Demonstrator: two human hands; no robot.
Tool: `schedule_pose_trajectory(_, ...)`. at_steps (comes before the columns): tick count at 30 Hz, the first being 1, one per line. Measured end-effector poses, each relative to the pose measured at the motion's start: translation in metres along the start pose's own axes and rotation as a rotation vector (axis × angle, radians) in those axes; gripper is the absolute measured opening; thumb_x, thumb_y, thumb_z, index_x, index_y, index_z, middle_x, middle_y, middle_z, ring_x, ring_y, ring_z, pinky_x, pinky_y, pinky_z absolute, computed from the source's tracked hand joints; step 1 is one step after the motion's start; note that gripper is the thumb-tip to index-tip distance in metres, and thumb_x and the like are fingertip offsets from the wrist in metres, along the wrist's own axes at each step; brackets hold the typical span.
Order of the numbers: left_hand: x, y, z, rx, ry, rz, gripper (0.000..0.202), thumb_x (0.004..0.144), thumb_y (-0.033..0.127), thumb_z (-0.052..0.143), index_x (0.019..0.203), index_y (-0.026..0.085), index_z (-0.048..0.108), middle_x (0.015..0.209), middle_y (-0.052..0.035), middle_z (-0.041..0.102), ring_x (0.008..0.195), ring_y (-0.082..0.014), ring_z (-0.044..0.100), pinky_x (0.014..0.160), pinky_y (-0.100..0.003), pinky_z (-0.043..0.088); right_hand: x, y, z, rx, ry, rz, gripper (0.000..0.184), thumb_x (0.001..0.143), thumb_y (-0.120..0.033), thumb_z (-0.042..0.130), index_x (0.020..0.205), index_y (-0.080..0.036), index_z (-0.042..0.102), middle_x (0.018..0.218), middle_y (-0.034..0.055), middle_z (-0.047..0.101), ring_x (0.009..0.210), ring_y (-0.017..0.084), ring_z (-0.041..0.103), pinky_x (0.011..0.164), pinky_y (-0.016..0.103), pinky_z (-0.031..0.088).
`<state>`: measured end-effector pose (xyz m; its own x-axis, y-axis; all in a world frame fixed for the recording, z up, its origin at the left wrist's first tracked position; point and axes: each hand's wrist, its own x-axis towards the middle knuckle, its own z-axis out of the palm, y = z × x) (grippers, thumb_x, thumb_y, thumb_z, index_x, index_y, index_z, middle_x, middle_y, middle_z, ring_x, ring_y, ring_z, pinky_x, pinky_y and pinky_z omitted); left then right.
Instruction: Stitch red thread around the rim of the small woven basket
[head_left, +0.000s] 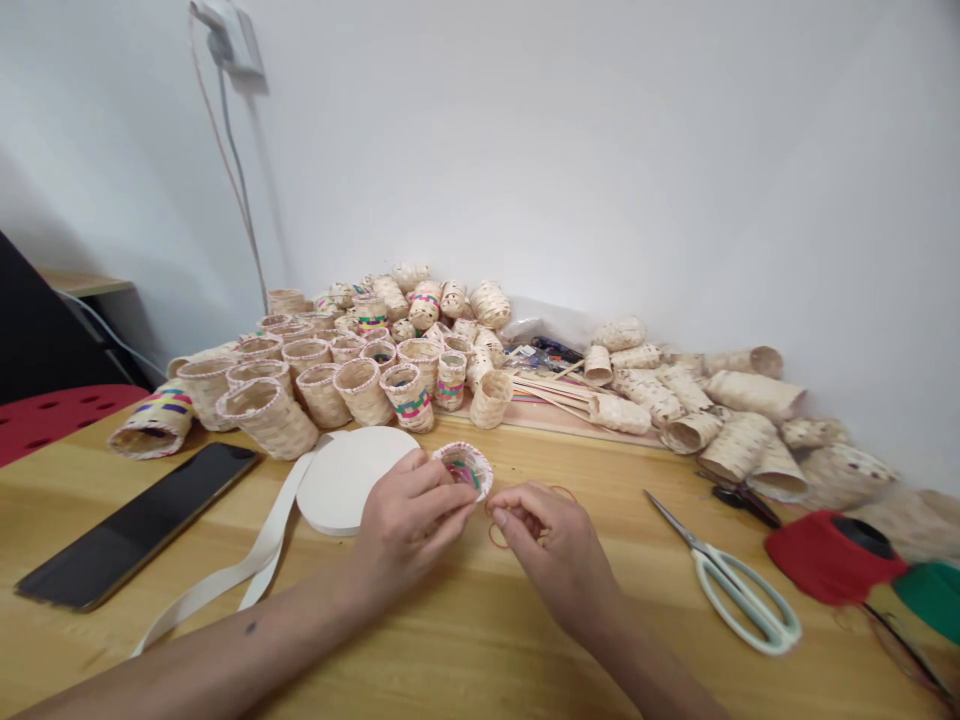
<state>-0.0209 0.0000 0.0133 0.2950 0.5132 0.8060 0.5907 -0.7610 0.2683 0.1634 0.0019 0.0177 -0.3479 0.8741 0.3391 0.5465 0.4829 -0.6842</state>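
My left hand (409, 520) is closed around a small woven basket (466, 468) with a pink-trimmed rim and coloured bands inside, its mouth tilted toward me. Just right of it, my right hand (551, 545) pinches a thin red thread (499, 535) that loops down onto the wooden table (480, 640) near the basket's rim. Both hands rest low over the table, close together.
A roll of white ribbon (341, 480) lies left of my hands, a black phone (139, 535) farther left. Several woven baskets (360, 375) pile up behind. Scissors (731, 580), a red thread spool (832, 555) and a green one (934, 595) lie at the right.
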Motion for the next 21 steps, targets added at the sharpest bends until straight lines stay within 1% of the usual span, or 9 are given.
schedule_pose_trajectory(3,0.000,0.002,0.000,0.033,0.000,0.024,0.010,0.084,0.011,0.059,0.084,0.015,0.067,0.063,-0.0035,0.059,0.062,-0.0149,0.041,0.058,-0.028,0.030,0.000,0.001,0.003,0.105,-0.028,0.064,0.014,0.085,-0.021,0.051,0.076,-0.019,0.063,0.064,-0.0013,0.057,0.060,0.013,0.050,0.057,0.024,0.035)
schedule_pose_trajectory(6,-0.002,0.004,0.002,0.034,-0.003,0.041,0.011,0.086,0.011,0.057,0.083,0.015,0.067,0.064,-0.0031,0.059,0.060,-0.0142,0.041,0.058,-0.029,0.030,0.000,0.002,0.006,0.201,-0.049,0.100,0.016,0.085,-0.025,0.050,0.076,-0.017,0.061,0.064,-0.0011,0.057,0.057,0.012,0.049,0.054,0.023,0.036)
schedule_pose_trajectory(11,-0.005,0.001,0.005,0.079,-0.005,0.106,0.012,0.087,0.013,0.055,0.085,0.016,0.067,0.061,-0.0023,0.056,0.060,-0.0145,0.038,0.055,-0.028,0.028,0.002,0.005,0.006,0.240,-0.051,0.132,0.019,0.083,-0.029,0.051,0.074,-0.017,0.062,0.066,-0.0002,0.058,0.061,0.012,0.049,0.056,0.023,0.036)
schedule_pose_trajectory(13,-0.005,-0.003,0.005,0.141,-0.021,0.154,0.013,0.088,0.013,0.054,0.086,0.016,0.067,0.062,-0.0025,0.056,0.060,-0.0148,0.037,0.055,-0.028,0.028,0.004,0.009,0.005,0.295,-0.088,0.158,0.019,0.082,-0.032,0.053,0.077,-0.017,0.063,0.066,-0.0003,0.057,0.062,0.012,0.050,0.058,0.023,0.037)
schedule_pose_trajectory(15,-0.005,-0.007,0.003,0.198,-0.022,0.189,0.014,0.089,0.014,0.053,0.086,0.016,0.066,0.063,-0.0024,0.055,0.060,-0.0149,0.037,0.054,-0.028,0.028,0.007,0.015,0.005,0.379,-0.162,0.192,0.020,0.081,-0.034,0.054,0.083,-0.017,0.064,0.068,-0.0007,0.057,0.062,0.012,0.050,0.058,0.024,0.038)
schedule_pose_trajectory(17,-0.004,-0.010,0.003,0.230,-0.025,0.197,0.015,0.089,0.014,0.052,0.085,0.016,0.066,0.063,-0.0021,0.054,0.060,-0.0148,0.036,0.054,-0.028,0.028,0.009,0.020,0.006,0.464,-0.204,0.225,0.020,0.079,-0.032,0.057,0.092,-0.017,0.061,0.071,-0.0011,0.057,0.061,0.012,0.052,0.057,0.023,0.039)
schedule_pose_trajectory(18,-0.004,-0.010,0.002,0.238,-0.031,0.189,0.015,0.089,0.014,0.052,0.085,0.016,0.066,0.063,-0.0021,0.054,0.060,-0.0147,0.036,0.054,-0.028,0.028,0.009,0.021,0.007,0.501,-0.196,0.234,0.021,0.078,-0.031,0.058,0.094,-0.017,0.058,0.072,-0.0014,0.058,0.061,0.011,0.052,0.057,0.023,0.040)
schedule_pose_trajectory(21,-0.005,-0.008,0.004,0.235,-0.061,0.166,0.014,0.089,0.014,0.052,0.085,0.017,0.066,0.064,-0.0021,0.054,0.060,-0.0149,0.036,0.054,-0.028,0.028,0.009,0.020,0.011,0.583,-0.089,0.224,0.020,0.077,-0.027,0.059,0.092,-0.019,0.048,0.070,-0.0033,0.057,0.058,0.011,0.052,0.055,0.022,0.040)
